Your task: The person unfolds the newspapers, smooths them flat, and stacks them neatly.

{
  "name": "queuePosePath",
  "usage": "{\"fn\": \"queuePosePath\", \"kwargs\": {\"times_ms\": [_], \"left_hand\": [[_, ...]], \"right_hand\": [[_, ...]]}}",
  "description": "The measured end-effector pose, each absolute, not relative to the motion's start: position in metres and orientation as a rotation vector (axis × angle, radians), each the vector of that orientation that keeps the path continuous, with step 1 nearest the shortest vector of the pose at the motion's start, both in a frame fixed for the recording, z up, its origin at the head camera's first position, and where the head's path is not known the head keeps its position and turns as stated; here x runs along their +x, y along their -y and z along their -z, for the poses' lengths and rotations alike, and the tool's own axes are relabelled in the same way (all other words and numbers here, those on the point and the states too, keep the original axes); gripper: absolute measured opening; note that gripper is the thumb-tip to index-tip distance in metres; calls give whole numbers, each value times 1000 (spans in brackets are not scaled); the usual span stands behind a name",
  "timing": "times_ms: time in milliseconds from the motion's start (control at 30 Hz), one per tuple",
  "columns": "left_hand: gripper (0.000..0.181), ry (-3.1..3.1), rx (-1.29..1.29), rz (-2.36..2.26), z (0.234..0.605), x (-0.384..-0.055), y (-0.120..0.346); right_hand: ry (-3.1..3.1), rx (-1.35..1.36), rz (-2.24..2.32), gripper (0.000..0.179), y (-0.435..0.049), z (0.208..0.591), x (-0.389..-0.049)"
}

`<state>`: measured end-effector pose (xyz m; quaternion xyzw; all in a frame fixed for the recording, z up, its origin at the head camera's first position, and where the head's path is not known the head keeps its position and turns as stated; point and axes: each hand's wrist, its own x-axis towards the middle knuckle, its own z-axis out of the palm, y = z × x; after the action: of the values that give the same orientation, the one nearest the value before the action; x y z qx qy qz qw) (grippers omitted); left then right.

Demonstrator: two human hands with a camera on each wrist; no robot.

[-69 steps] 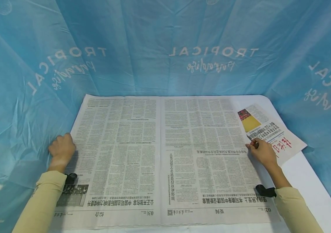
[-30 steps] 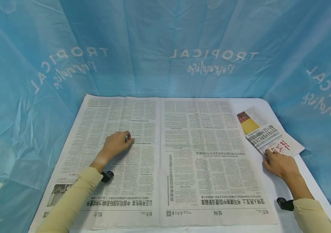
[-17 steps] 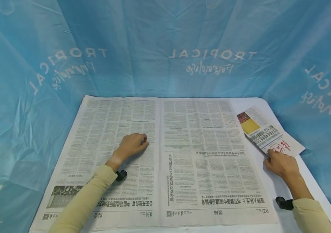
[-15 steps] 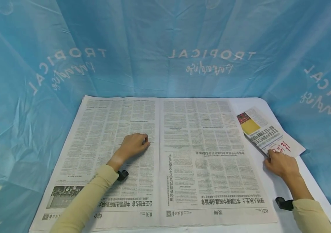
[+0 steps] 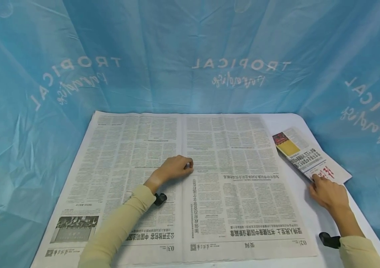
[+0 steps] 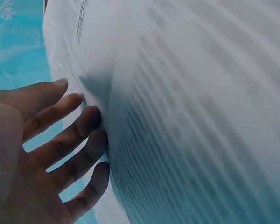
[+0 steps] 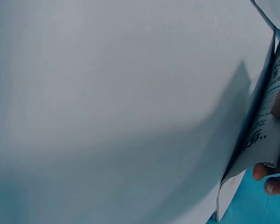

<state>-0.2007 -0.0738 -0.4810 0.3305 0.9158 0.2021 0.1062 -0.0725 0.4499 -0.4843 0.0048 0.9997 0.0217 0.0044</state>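
A newspaper (image 5: 230, 201) lies spread wide on the white table, its print upside down in the head view. Just over its centre fold hovers my left hand (image 5: 176, 167), fingers loosely bent and holding nothing; in the left wrist view the fingertips (image 6: 99, 140) are right at the page. Right of the spread sheet is a smaller folded newspaper (image 5: 305, 154) with a red title and a yellow picture. My right hand (image 5: 330, 191) pinches its near edge. In the right wrist view one digit lies on the printed side and other fingers (image 7: 270, 184) show below the paper's edge.
White tabletop (image 5: 314, 219) shows along the right side and in a strip at the front. Blue sheeting (image 5: 190, 85) with "TROPICAL Paradise" lettering hangs behind and at both sides, close to the table's edges. A small black camera sits on each wrist.
My left hand has moved from the spread newspaper's left edge rightward to its centre fold. My right hand has gone from that sheet's right side to the folded newspaper, whose near edge now looks lifted.
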Motion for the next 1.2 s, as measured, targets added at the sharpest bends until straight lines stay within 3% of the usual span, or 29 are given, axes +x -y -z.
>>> {"fn": "queuePosePath", "kwargs": {"times_ms": [200,400,667,1200], "left_hand": [[12,-2657,1032,-564,482,-201,63],[12,-2636,1035,-589,483,-199,61],[12,-2637,997,-599,485,-199,60],[12,-2627,941,-709,490,-199,61]], "right_hand": [[-3183,32,2,26,-454,486,-65],[-3271,89,142,13,-454,485,-60],[-3339,-38,221,6,-436,494,-48],[-3260,-294,449,25,-381,494,-65]]}}
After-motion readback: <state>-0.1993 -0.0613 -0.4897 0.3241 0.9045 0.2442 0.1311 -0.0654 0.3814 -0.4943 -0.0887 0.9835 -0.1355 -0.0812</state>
